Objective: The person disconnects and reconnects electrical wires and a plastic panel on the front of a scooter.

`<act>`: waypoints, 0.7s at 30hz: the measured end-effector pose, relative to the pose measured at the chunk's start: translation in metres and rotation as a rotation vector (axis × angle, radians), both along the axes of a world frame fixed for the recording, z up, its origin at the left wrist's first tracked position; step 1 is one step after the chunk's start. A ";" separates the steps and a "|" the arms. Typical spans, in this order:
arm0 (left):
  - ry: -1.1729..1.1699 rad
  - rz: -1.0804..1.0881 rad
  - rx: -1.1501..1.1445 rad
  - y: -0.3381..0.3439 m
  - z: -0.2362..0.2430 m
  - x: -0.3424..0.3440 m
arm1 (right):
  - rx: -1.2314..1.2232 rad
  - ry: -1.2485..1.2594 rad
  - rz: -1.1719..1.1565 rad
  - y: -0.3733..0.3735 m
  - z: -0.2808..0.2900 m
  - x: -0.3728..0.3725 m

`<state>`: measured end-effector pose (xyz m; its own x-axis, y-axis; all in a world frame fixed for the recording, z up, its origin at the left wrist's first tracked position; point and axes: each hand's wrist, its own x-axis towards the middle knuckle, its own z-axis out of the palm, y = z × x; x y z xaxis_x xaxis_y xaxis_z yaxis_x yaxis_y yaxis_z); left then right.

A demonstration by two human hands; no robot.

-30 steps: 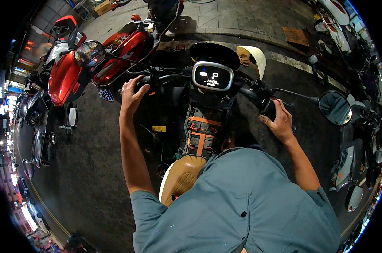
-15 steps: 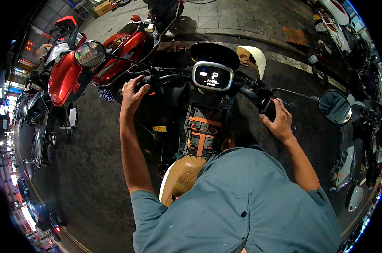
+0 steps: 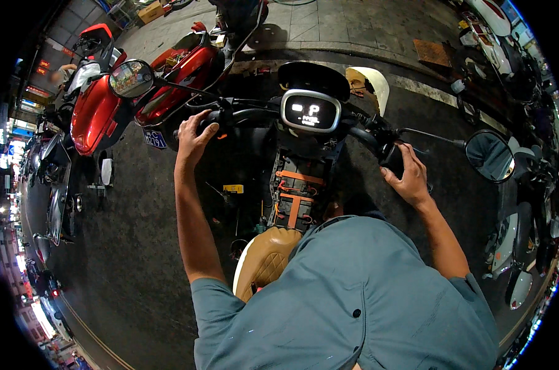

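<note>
My left hand [image 3: 197, 134] is closed on the left handlebar grip [image 3: 208, 119] of an electric scooter, thumb raised along its near side. My right hand [image 3: 406, 174] curls around the right grip [image 3: 390, 159]. Between them is the lit dashboard display [image 3: 310, 111] in a silver frame, with a black cowl [image 3: 313, 78] beyond it. Below the display, the open floor section shows battery blocks with orange straps [image 3: 298, 197]. A tan quilted seat [image 3: 261, 264] is under me. A round mirror stands on each side, the left [image 3: 130, 79] and the right [image 3: 489, 156].
A red scooter [image 3: 97, 117] stands close at front left, a person [image 3: 62, 75] behind it. White scooters [image 3: 495, 43] line the right. A cream panel [image 3: 369, 89] lies ahead, a yellow item [image 3: 232, 189] on the ground left. A paved sidewalk [image 3: 353, 24] runs along the top.
My hands stay put. A small blue light on the display has disappeared. At the lower left, a vehicle with a red light has moved upward along the road.
</note>
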<state>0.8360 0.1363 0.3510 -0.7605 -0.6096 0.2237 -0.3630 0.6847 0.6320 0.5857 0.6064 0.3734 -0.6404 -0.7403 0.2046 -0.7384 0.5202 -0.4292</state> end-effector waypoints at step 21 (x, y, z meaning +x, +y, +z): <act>0.102 0.043 0.131 -0.011 -0.005 -0.016 | -0.006 0.009 0.005 0.001 -0.001 -0.001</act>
